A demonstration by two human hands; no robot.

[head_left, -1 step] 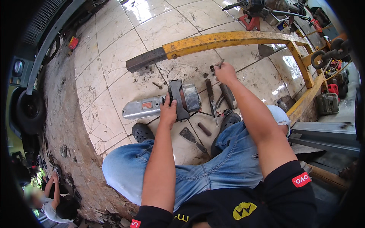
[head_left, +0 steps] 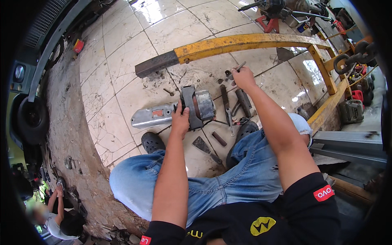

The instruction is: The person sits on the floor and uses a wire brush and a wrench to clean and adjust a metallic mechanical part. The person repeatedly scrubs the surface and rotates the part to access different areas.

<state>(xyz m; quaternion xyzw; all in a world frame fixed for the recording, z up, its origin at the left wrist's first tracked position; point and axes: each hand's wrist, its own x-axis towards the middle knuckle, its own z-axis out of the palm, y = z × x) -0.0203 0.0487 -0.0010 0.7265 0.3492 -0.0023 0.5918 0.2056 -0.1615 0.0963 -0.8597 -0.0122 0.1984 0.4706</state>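
Observation:
A grey metal machine (head_left: 152, 116), with a long tapered housing and a rounded metal end, lies on the tiles in front of me. Around its middle sits a dark metal bracket (head_left: 189, 95). My left hand (head_left: 179, 116) grips the machine where housing and bracket meet, index finger and thumb against the bracket. Farther off to the right, my right hand (head_left: 243, 78) is closed on a short, thin metal rod (head_left: 241, 65) whose end sticks out past the fingers. The exact kind of rod is too small to tell.
A yellow steel frame (head_left: 245, 40) arches beyond my hands. Near my feet lie a spanner (head_left: 231, 122), a hammer-like tool (head_left: 243, 103), a flat scraper (head_left: 206, 149) and a short brown bar (head_left: 219, 139). A loose bolt (head_left: 168, 92) lies left of the bracket. Another person (head_left: 57, 212) sits at lower left.
My right hand has turned slightly and the rod has tilted, so more of its end shows beyond the fingers. The left hand and the machine stay in place.

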